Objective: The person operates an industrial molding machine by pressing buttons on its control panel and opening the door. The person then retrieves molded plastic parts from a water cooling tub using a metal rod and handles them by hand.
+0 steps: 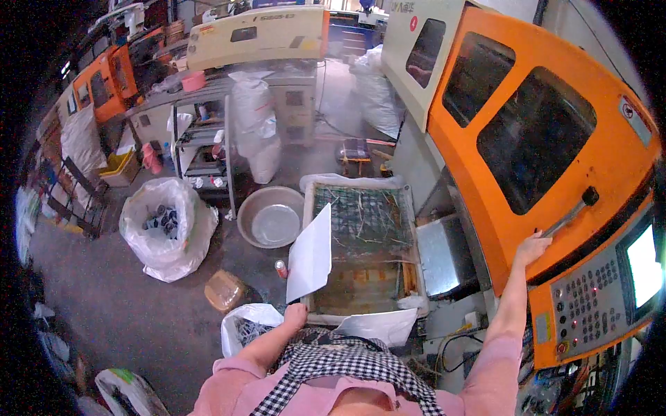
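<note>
Fingers (544, 239) of our right hand (531, 249) are clamped on the gray handle (567, 218) of the orange door (485, 232)!
Down low, our left hand (296, 316) is curled by the bottom corner of a white board (310, 256) (whether those fingers grip anything, we cannot tell), and we've got a tub (357, 182) just beside the board, a small can (281, 269) at its other side, and a control panel (586, 301) below the handle.

orange machine door (461, 135), black-and-white checked apron (312, 367)

the shirt (232, 388) is pink; the control panel (586, 301) is grey in an orange frame; the wide basin (276, 223) is grey; the open sack (170, 225) is white; the small distant basin (193, 82) is pink.
</note>
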Available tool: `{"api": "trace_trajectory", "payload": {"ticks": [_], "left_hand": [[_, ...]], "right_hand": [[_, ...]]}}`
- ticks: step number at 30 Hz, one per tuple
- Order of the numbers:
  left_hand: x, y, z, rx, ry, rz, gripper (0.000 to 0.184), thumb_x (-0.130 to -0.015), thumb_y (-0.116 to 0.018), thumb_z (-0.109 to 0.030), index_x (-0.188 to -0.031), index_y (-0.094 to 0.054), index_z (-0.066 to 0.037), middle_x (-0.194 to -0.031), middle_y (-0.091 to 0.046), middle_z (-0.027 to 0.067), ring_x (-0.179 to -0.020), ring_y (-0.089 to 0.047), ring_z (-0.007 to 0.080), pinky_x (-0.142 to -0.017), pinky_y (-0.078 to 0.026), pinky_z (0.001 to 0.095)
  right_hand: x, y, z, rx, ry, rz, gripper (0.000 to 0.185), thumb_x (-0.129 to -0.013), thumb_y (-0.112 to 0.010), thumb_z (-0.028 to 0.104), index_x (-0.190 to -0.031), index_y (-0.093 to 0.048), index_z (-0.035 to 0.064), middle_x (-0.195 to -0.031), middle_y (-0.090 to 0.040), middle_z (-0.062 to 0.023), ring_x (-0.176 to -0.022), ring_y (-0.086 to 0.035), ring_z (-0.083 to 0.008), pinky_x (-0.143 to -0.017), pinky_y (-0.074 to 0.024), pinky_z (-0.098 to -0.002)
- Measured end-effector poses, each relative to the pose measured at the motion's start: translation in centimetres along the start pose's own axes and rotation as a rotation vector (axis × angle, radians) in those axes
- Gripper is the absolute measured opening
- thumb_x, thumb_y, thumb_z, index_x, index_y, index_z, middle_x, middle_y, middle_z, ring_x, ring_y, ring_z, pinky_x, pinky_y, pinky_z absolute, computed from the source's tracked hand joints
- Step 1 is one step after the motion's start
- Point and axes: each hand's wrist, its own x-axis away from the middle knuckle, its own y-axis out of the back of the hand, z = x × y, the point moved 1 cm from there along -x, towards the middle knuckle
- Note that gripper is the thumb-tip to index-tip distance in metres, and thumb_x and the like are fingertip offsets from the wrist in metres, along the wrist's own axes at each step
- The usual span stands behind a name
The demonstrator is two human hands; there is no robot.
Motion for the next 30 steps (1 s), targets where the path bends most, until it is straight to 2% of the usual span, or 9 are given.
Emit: {"api": "trace_trajectory", "payload": {"ticks": [9, 12, 13, 15, 17, 18, 20, 27, 30], "left_hand": [[-1.0, 0.3, 0.1, -0.032, 0.073, 0.109, 0.019, -0.072, -0.047, -0.016, -0.070, -0.062, -0.004, -0.074, -0.059, 0.0176, -0.070, -0.058, 0.0339, -0.063, -0.046, 0.0430], [-2.4, -3.3, 2.7, 0.111, 0.093, 0.151, 0.021, -0.073, -0.048, -0.019, -0.069, -0.061, -0.003, -0.072, -0.059, 0.0201, -0.069, -0.058, 0.0345, -0.061, -0.046, 0.0431], [-1.5, 1.9, -1.2, -0.122, 0.015, 0.137, 0.022, -0.073, -0.049, -0.020, -0.067, -0.061, -0.003, -0.069, -0.058, 0.0197, -0.066, -0.058, 0.0349, -0.060, -0.046, 0.0434], [-1.7, 1.2, -1.0, -0.042, -0.041, 0.081, 0.021, -0.072, -0.050, -0.021, -0.069, -0.064, -0.005, -0.067, -0.058, 0.0186, -0.064, -0.057, 0.0352, -0.059, -0.044, 0.0447], [-2.0, -1.2, 0.9, -0.102, -0.059, 0.101, 0.020, -0.072, -0.050, -0.020, -0.069, -0.064, -0.007, -0.069, -0.059, 0.0166, -0.067, -0.057, 0.0334, -0.062, -0.044, 0.0432], [-2.0, -2.1, 1.5, -0.008, -0.132, -0.024, 0.018, -0.072, -0.051, -0.020, -0.067, -0.062, -0.007, -0.068, -0.059, 0.0156, -0.068, -0.057, 0.0334, -0.063, -0.044, 0.0428], [-1.7, -1.1, 0.2, 0.043, -0.118, -0.042, 0.019, -0.073, -0.052, -0.021, -0.066, -0.060, -0.005, -0.065, -0.058, 0.0164, -0.065, -0.057, 0.0348, -0.060, -0.044, 0.0434], [-2.3, -0.3, -0.8, -0.120, -0.218, -0.004, 0.021, -0.075, -0.051, -0.020, -0.066, -0.060, -0.003, -0.059, -0.055, 0.0190, -0.059, -0.056, 0.0369, -0.056, -0.044, 0.0447], [-2.5, 0.2, -0.9, -0.089, -0.181, 0.045, 0.021, -0.075, -0.051, -0.020, -0.068, -0.060, -0.002, -0.060, -0.056, 0.0200, -0.061, -0.056, 0.0366, -0.057, -0.044, 0.0446]], "right_hand": [[0.3, -3.2, -2.1, 0.111, 0.082, -0.072, 0.029, -0.086, -0.044, 0.027, -0.095, -0.042, -0.0004, -0.079, -0.055, -0.0189, -0.071, -0.057, -0.0335, -0.058, -0.0470, -0.0388], [0.6, -5.0, -3.2, 0.239, 0.230, -0.249, 0.014, -0.085, -0.043, 0.020, -0.082, -0.042, 0.0064, -0.069, -0.046, -0.0048, -0.063, -0.048, -0.0197, -0.056, -0.0404, -0.0307], [0.7, -5.2, -3.7, 0.257, 0.262, -0.277, 0.011, -0.084, -0.043, 0.017, -0.078, -0.042, 0.0087, -0.066, -0.043, -0.0001, -0.061, -0.045, -0.0151, -0.055, -0.0381, -0.0280], [0.5, -4.9, -3.0, -0.422, -0.294, 0.029, 0.015, -0.082, -0.046, 0.020, -0.077, -0.043, 0.0067, -0.060, -0.045, -0.0046, -0.054, -0.045, -0.0168, -0.048, -0.0379, -0.0320], [0.5, -2.3, -2.2, -0.624, -0.354, 0.093, 0.014, -0.081, -0.048, 0.017, -0.080, -0.044, 0.0039, -0.064, -0.051, -0.0130, -0.057, -0.050, -0.0273, -0.050, -0.0393, -0.0391], [0.1, 2.3, 1.0, -0.488, -0.332, 0.123, 0.016, -0.080, -0.049, 0.018, -0.084, -0.046, 0.0024, -0.067, -0.052, -0.0158, -0.061, -0.052, -0.0314, -0.053, -0.0400, -0.0418], [1.0, -1.6, -1.0, -0.129, -0.070, -0.116, 0.030, -0.080, -0.051, 0.019, -0.098, -0.045, -0.0041, -0.079, -0.054, -0.0228, -0.073, -0.052, -0.0378, -0.063, -0.0408, -0.0450], [1.1, -0.3, -0.7, -0.184, -0.104, 0.023, 0.041, -0.080, -0.052, 0.017, -0.108, -0.039, -0.0101, -0.096, -0.052, -0.0257, -0.088, -0.051, -0.0368, -0.078, -0.0394, -0.0436], [1.2, -0.9, -0.8, -0.153, -0.058, -0.073, 0.041, -0.080, -0.052, 0.017, -0.108, -0.038, -0.0102, -0.096, -0.052, -0.0255, -0.089, -0.051, -0.0373, -0.079, -0.0392, -0.0438]]}}
